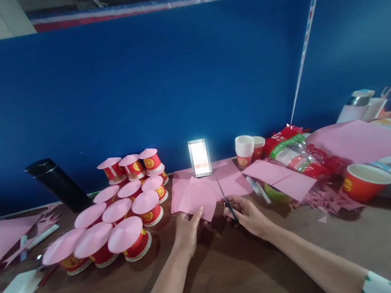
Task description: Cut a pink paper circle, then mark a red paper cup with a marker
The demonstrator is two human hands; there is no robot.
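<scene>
My left hand point(188, 229) pinches a piece of pink paper point(201, 196) by its near edge, thumb on top. A round outline is drawn on that piece, and its corners stick out past the circle. In my right hand point(247, 212) is a pair of scissors point(229, 206), fingers wrapped round the dark handles. Its thin blades point away from me, just right of the paper piece and apart from it. Beneath both lie larger pink sheets point(231, 176) on the brown table.
Red paper cups with pink cone tops point(125, 234) stand in rows at left, near a black bottle point(57, 184). A blurred bright screen point(199, 158) is at the back. Rightward are white-topped cups point(245, 150), a cup bag point(290, 153), pink scraps point(334, 200) and an orange cup point(365, 184).
</scene>
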